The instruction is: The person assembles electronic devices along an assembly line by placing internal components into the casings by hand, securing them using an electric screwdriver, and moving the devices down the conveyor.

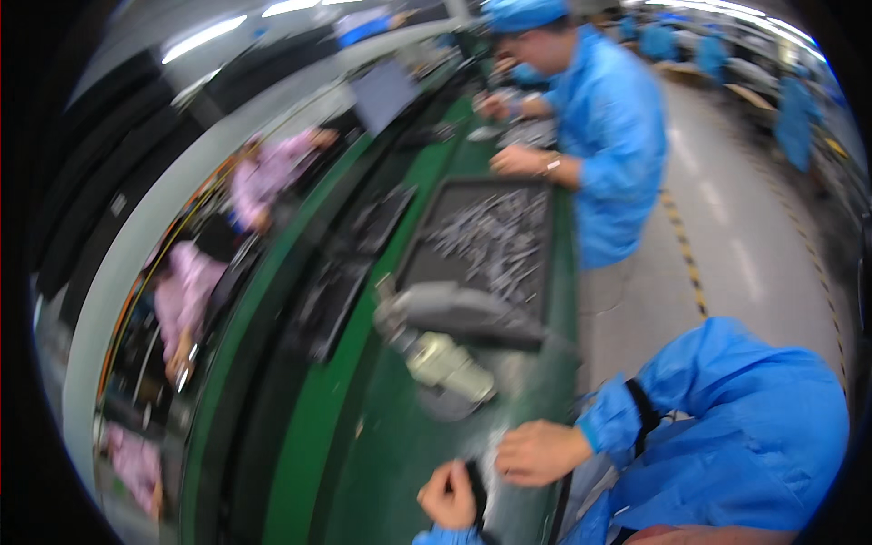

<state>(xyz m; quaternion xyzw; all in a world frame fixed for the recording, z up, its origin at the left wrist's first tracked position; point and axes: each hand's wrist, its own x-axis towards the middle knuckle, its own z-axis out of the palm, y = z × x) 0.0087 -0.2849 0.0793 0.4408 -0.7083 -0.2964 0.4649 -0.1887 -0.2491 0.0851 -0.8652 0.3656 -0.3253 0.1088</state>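
Blur smears the whole view, so small details are hard to make out. At far left, people in pink sit along the far side of the line, their hands lost in the smear. My left hand (447, 495) sits low over the green worktop (381, 472), fingers curled together around a small dark part (476, 490); its shape I cannot tell. My right hand (538, 451) lies just beside it, fingers bent and close together, touching something pale I cannot identify. Above them stands a grey and cream machine (445, 341), then a dark tray (486, 238) of small metal pieces. Further right, a co-worker (604, 136) in blue works, partly cut off.
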